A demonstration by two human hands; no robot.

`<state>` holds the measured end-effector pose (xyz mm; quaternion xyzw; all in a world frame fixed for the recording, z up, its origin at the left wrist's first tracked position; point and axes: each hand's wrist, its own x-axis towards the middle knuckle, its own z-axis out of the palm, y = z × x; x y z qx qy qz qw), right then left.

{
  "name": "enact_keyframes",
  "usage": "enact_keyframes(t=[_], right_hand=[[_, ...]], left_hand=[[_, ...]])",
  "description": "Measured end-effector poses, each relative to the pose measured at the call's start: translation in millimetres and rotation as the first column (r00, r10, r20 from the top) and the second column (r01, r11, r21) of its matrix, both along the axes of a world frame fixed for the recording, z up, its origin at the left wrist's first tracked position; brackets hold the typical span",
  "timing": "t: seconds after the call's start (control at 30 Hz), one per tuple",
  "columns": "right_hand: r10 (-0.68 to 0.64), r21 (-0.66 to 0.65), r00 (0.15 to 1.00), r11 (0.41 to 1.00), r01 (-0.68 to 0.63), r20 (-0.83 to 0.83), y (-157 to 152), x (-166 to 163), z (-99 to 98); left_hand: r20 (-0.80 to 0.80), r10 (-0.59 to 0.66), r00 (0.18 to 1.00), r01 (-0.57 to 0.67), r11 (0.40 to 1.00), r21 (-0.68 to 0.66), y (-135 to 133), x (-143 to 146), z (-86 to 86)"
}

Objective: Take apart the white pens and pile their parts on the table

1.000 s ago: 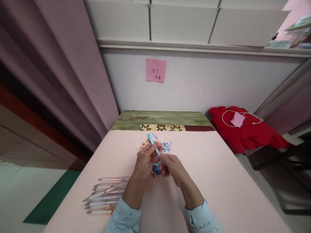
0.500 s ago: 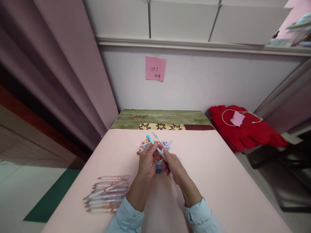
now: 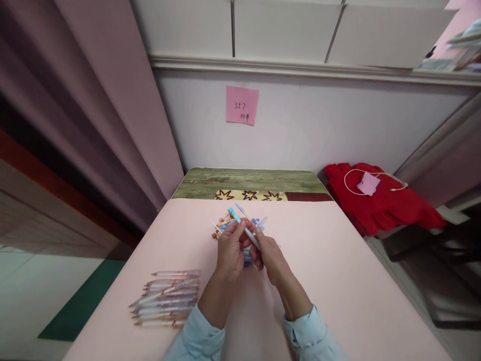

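Between my two hands is a light blue pen (image 3: 235, 215) with a bright blue end, held slanted above the table. My left hand (image 3: 230, 250) pinches its middle between thumb and fingers. Closed on the lower, paler end is my right hand (image 3: 271, 254). Behind and beneath the hands lies a loose heap of pen parts (image 3: 221, 225), with orange, brown, blue and violet pieces; my hands hide much of it. To the left of my left forearm, a pile of pens (image 3: 165, 301) with clear and pinkish barrels lies with tips pointing left.
The table (image 3: 338, 281) has a pale pink cover, with a green patterned strip (image 3: 255, 176) along its far edge. A wall with a pink note (image 3: 242, 105) stands behind. At right, a red cloth (image 3: 379, 205) carries a white cable; a purple curtain (image 3: 112, 90) hangs at left.
Both hands keep hold of the blue pen in nearly the same place, with only a slight shift of the fingers. The view has moved a little.
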<state>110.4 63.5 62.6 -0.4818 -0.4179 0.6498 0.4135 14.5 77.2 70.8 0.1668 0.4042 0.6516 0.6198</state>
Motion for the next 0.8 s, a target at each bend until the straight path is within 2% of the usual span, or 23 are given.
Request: enact_keyframes(t=[0.2, 0.3, 0.6, 0.8], right_hand=[[-0.075, 0.077, 0.996, 0.994, 0.079, -0.054, 0, 0, -0.6], [-0.089, 0.069, 0.994, 0.993, 0.093, -0.060, 0, 0, -1.4], [-0.074, 0.090, 0.989, 0.994, 0.063, 0.132, 8, 14, -7.0], [-0.029, 0.106, 0.982, 0.994, 0.009, 0.186, 10, 28, -3.2]], left_hand=[[0.061, 0.143, 0.988, -0.144, 0.990, 0.005, 2, -4, 3.4], [0.082, 0.144, 0.986, -0.143, 0.990, -0.013, 4, -5, 3.6], [0.101, 0.191, 0.976, -0.192, 0.981, -0.005, 9, -9, -6.0], [0.221, 0.245, 0.944, -0.241, 0.969, -0.045, 18, -20, -17.1]])
